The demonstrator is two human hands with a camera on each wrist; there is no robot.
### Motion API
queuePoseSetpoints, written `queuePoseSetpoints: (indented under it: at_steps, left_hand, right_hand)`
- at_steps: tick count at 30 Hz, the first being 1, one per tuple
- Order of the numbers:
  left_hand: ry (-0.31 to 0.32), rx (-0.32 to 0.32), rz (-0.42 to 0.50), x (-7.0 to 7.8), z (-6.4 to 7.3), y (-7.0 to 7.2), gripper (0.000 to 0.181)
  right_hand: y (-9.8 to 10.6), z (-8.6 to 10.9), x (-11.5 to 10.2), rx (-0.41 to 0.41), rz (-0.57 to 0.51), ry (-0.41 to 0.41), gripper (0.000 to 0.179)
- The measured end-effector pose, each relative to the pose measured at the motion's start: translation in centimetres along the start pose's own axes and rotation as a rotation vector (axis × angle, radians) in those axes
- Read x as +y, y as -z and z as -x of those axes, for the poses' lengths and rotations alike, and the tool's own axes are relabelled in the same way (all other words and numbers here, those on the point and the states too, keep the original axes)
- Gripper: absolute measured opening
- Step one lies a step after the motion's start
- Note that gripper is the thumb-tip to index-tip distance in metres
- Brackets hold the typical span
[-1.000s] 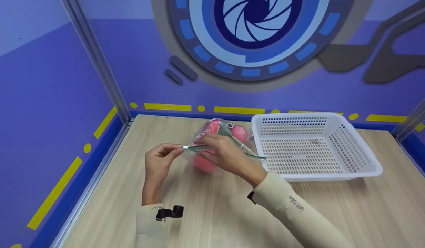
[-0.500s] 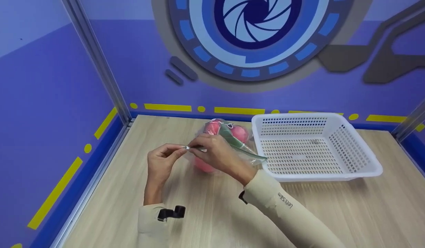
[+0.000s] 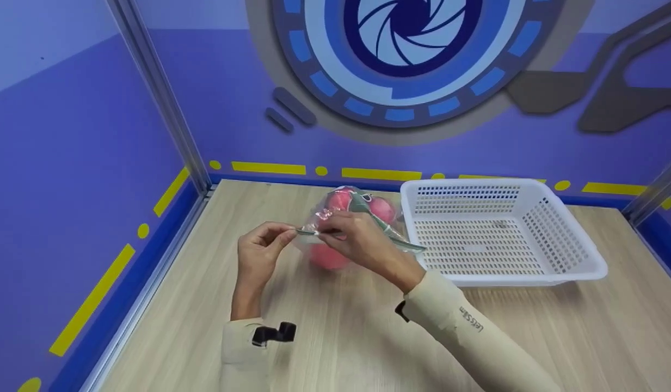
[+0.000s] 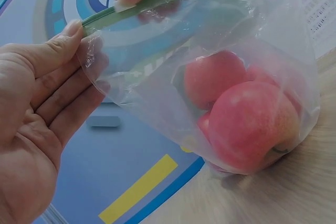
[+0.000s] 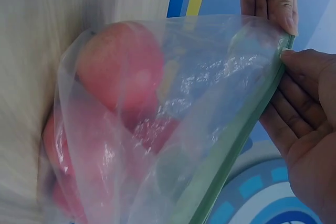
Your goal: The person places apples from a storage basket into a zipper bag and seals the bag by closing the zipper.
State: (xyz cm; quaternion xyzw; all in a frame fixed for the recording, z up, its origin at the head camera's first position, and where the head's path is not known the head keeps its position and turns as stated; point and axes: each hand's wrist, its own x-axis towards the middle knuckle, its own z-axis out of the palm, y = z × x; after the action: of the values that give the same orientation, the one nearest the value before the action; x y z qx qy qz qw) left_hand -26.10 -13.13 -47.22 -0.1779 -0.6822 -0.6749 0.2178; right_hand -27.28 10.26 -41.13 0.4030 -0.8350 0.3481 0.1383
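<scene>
A clear zip bag (image 4: pixel 142 72) with several red apples (image 4: pixel 252 124) inside stands on the table, its green zip strip (image 5: pixel 239 137) running along the top. My left hand (image 3: pixel 259 253) pinches the left end of that strip between thumb and forefinger; its other fingers lie behind the plastic in the left wrist view. Just to the right, my right hand (image 3: pixel 359 239) pinches the small white slider (image 4: pixel 124 7) on the strip with thumb and fingers. In the head view the right hand covers part of the bag and apples.
A white perforated plastic basket (image 3: pixel 577 247) stands right of the bag, close beside it. Wood-grain tabletop (image 3: pixel 324 332) spreads in front. A blue printed panel (image 3: pixel 215 98) rises behind, with another along the left side.
My right hand meets the left at the strip's end half a second ago, then shifts right along the strip with the white slider. The left hand keeps its pinch.
</scene>
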Motion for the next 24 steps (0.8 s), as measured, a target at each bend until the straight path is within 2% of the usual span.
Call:
queuePoseSetpoints:
  at_steps: [7, 12, 16, 24]
  left_hand:
    - [0.002, 0.032, -0.035, -0.1, -0.3, 0.2, 0.007]
    - [-0.007, 0.074, -0.055, -0.1, -0.4, 0.4, 0.005]
    - [-0.01, 0.103, -0.065, -0.2, -0.4, 0.7, 0.005]
    - [0.037, 0.166, -0.096, -0.2, 0.0, 1.0, 0.006]
  right_hand:
    - [1.4, 1.2, 0.8, -0.026, -0.02, -0.076, 0.023]
    - [2.4, 2.0, 1.6, 0.017, 0.002, -0.029, 0.019]
    - [3.4, 2.8, 2.2, 0.038, 0.071, -0.014, 0.015]
    - [5.7, 4.9, 3.5, 0.067, 0.158, 0.0, 0.012]
